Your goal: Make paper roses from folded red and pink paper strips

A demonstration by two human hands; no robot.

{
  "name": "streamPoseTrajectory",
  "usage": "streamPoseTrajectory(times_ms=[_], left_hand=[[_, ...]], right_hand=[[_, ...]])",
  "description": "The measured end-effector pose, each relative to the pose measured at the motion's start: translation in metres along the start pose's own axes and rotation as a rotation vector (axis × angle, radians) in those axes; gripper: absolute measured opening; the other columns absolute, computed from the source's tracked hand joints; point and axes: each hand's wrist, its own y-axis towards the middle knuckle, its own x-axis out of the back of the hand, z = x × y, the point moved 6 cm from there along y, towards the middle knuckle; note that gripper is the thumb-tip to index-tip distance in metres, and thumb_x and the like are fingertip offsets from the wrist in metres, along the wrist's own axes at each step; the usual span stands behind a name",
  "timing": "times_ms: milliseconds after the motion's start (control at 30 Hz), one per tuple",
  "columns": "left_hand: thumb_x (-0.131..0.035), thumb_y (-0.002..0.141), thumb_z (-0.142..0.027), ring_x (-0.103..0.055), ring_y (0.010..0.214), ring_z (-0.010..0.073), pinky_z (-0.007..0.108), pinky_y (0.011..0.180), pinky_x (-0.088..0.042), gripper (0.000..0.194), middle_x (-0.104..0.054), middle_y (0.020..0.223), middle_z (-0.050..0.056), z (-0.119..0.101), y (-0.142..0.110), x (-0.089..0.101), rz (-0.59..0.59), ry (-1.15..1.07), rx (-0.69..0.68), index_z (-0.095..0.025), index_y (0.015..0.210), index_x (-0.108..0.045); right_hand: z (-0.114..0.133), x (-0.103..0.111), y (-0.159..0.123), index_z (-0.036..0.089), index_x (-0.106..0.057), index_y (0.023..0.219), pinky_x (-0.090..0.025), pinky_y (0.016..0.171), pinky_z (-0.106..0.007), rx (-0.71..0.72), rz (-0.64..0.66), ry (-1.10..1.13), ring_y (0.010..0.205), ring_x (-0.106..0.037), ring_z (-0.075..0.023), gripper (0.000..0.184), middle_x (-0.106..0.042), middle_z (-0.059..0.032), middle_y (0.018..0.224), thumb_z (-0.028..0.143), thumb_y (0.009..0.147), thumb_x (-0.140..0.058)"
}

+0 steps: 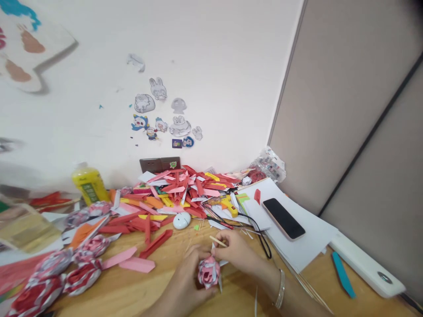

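Note:
My left hand (189, 277) is wrapped around a pink and white paper rose (209, 273), low in the middle of the view. Against the rose's upper right side, my right hand (233, 248) pinches a thin wooden stick (218, 241) whose end points up and to the left. A white paper piece sticks out beside the rose. Just left of my hands lie pink folded paper strips (137, 264) and a red folded strip (157, 244). The fingertips of my left hand are partly hidden behind the rose.
A heap of folded paper strips (178, 191) runs along the wall, with a yellow glue gun (228, 205) and white earbud case (181, 220). Finished paper flowers (82, 275) lie left, near a yellow bottle (90, 185). A phone (283, 218) rests on white sheets (307, 251) at right.

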Motion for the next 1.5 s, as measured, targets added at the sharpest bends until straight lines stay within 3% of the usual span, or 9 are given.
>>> streamPoseTrajectory(times_ms=[133,333,767,933,1133,1300,1500], left_hand=[[-0.059,0.069,-0.007,-0.057,0.102,0.0207,0.031,0.083,-0.048,0.033,-0.058,0.112,0.009,0.003,-0.002,-0.007,0.049,-0.201,0.035,-0.022,0.098,-0.05],[-0.06,0.071,-0.009,-0.053,0.111,0.0219,0.03,0.082,-0.049,0.026,-0.049,0.123,0.01,0.004,-0.001,-0.013,0.088,-0.367,0.135,-0.022,0.09,-0.049],[-0.062,0.067,-0.007,-0.057,0.095,0.0193,0.027,0.072,-0.05,0.026,-0.053,0.101,0.004,-0.003,-0.001,-0.005,-0.028,-0.299,0.037,-0.022,0.086,-0.053],[-0.062,0.067,-0.008,-0.058,0.092,0.0181,0.029,0.075,-0.05,0.026,-0.054,0.097,0.003,0.0,-0.001,-0.007,-0.03,-0.303,0.064,-0.022,0.086,-0.053],[-0.063,0.062,-0.008,-0.058,0.103,0.0233,0.035,0.078,-0.053,0.066,-0.053,0.114,0.01,0.019,-0.002,-0.011,-0.034,-0.4,0.234,-0.023,0.121,-0.038],[-0.062,0.061,-0.008,-0.059,0.102,0.0229,0.035,0.085,-0.051,0.051,-0.06,0.109,0.008,0.007,0.002,-0.007,-0.039,-0.304,0.151,-0.021,0.109,-0.052],[-0.064,0.062,-0.01,-0.061,0.101,0.0231,0.034,0.08,-0.053,0.049,-0.059,0.111,0.009,0.009,0.0,-0.01,-0.032,-0.361,0.185,-0.021,0.108,-0.05]], right_hand=[[0.002,0.002,0.0,0.016,-0.056,0.066,-0.034,0.051,-0.019,0.005,0.013,-0.01,0.056,-0.047,-0.01,0.005,-0.051,0.005,0.059,0.015,0.062,-0.059],[0.002,0.002,0.0,0.015,-0.057,0.07,-0.036,0.053,-0.019,0.017,0.055,-0.023,0.06,-0.048,-0.0108,0.011,-0.053,0.0038,0.063,0.021,0.065,-0.064],[0.007,0.002,-0.003,0.016,-0.055,0.073,-0.033,0.054,-0.019,0.024,0.128,-0.03,0.06,-0.044,-0.0093,0.01,-0.049,0.005,0.064,0.021,0.068,-0.061],[0.012,0.004,-0.004,0.017,-0.053,0.07,-0.03,0.052,-0.018,0.039,0.098,-0.111,0.058,-0.041,-0.0086,0.008,-0.046,0.0064,0.061,0.017,0.067,-0.06],[0.028,0.004,-0.009,0.018,-0.051,0.068,-0.03,0.053,-0.019,0.113,0.034,-0.254,0.06,-0.045,-0.01,0.005,-0.05,0.0055,0.063,0.014,0.069,-0.055],[0.031,0.006,-0.01,0.018,-0.049,0.065,-0.027,0.053,-0.02,0.141,0.013,-0.371,0.06,-0.044,-0.0098,0.008,-0.049,0.0059,0.062,0.015,0.068,-0.057],[0.026,0.007,-0.009,0.018,-0.049,0.064,-0.026,0.051,-0.019,0.086,-0.011,-0.369,0.057,-0.044,-0.0095,0.012,-0.049,0.0065,0.059,0.02,0.069,-0.059]])
